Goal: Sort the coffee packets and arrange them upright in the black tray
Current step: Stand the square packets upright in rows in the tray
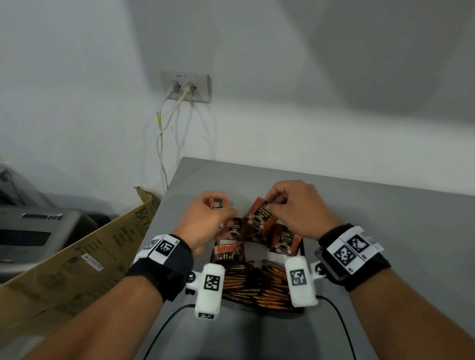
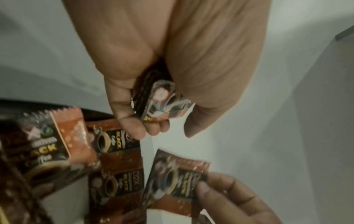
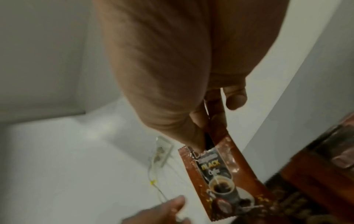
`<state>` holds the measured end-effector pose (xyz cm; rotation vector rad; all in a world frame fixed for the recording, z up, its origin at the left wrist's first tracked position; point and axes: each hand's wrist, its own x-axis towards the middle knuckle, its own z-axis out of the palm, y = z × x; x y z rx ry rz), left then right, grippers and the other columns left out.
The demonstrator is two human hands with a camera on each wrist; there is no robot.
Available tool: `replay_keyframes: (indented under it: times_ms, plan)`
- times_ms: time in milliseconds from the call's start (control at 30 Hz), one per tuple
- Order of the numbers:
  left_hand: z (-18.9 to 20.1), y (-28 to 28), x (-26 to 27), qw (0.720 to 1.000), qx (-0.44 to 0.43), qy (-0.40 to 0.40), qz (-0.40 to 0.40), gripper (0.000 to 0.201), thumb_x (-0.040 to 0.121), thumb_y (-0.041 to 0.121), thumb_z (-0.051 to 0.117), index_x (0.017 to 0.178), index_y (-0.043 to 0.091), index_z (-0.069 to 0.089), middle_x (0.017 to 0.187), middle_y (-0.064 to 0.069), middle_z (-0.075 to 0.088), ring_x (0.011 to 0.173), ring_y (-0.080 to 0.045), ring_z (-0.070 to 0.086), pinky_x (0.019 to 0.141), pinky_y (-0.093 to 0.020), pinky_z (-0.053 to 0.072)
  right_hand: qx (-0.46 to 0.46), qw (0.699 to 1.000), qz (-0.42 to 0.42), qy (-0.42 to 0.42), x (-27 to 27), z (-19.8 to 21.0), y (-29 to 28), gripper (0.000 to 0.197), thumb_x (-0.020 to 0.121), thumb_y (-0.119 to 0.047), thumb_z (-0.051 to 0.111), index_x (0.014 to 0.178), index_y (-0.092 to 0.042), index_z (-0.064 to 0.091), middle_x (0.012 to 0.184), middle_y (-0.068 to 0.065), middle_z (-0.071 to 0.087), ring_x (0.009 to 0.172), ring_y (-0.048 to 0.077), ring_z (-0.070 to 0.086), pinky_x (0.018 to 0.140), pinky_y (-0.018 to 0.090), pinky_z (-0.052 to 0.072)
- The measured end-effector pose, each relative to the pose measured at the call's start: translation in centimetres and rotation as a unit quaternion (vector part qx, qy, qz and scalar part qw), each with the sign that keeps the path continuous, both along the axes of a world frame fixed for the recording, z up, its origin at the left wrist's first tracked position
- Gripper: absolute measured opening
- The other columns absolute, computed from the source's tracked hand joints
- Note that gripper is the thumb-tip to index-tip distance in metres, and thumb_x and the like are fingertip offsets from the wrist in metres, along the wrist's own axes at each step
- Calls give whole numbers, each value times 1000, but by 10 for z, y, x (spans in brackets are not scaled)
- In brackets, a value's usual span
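- Right hand (image 1: 294, 207): thumb and fingertips pinched on the top edge of an orange-brown packet (image 1: 259, 215), held upright and tilted above the far end of the black tray (image 1: 302, 251); "BLACK" and "Coffee" readable over a cup picture in the right wrist view.
- Left hand (image 1: 204, 221): fingers curled round a small stack of packets (image 1: 217, 203), top ends poking out of the fist, just left of the tray's far end.
- Upright in the tray's far compartments: more sachets (image 1: 284, 239) of the same design, "02X" or "D2X" (blurred) above "BLACK Coffee".
- Nearer in the tray: another packet (image 1: 227, 253) standing at the left, then a loose heap of slim dark stick packets (image 1: 261, 286) with orange stripes, print too small to read.
- Tray on a grey table (image 1: 397, 253).
- Left of the table: a cardboard box (image 1: 77, 266) with a white label, roughly "SM-ECH155-NDC".
- On the wall: a socket plate (image 1: 186, 86) with two white cables plugged in.
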<state>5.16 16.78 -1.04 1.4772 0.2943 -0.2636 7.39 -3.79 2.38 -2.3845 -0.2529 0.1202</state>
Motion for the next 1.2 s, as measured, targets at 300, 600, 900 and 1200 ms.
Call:
replay_keyframes:
  times_ms: [300, 600, 900, 1200]
  plan:
    - [-12, 17, -3, 1000, 19, 16, 11, 30, 87, 3, 69, 108, 20, 56, 83, -7, 62, 70, -16, 63, 60, -32, 54, -162, 984, 57, 36, 9, -47, 15, 16, 94, -11, 61, 95, -23, 72, 97, -2, 73, 77, 14, 68, 75, 34, 60]
    - [-14, 20, -5, 1000, 4, 23, 9, 31, 88, 2, 69, 111, 19, 56, 94, -8, 64, 74, -16, 65, 55, -27, 53, -200, 977, 72, 14, 11, -56, 18, 20, 92, -7, 60, 97, -20, 74, 101, 2, 71, 85, 18, 66, 81, 35, 58]
    - [-10, 18, -8, 998, -42, 36, -2, 35, 85, -10, 53, 112, 13, 59, 101, -18, 68, 90, -36, 71, 77, -50, 62, -167, 984, 54, -15, 6, -48, 13, 14, 92, -15, 65, 103, -20, 73, 106, 1, 69, 94, 16, 64, 84, 33, 56]
    - [5, 1, -6, 993, -64, -31, -91, 41, 85, -15, 67, 121, 4, 60, 96, -15, 68, 81, -24, 68, 72, -44, 61, 28, 996, 80, 1, 2, 10, 30, 15, 91, -21, 71, 105, -24, 76, 90, -12, 73, 80, -3, 66, 69, 3, 45]
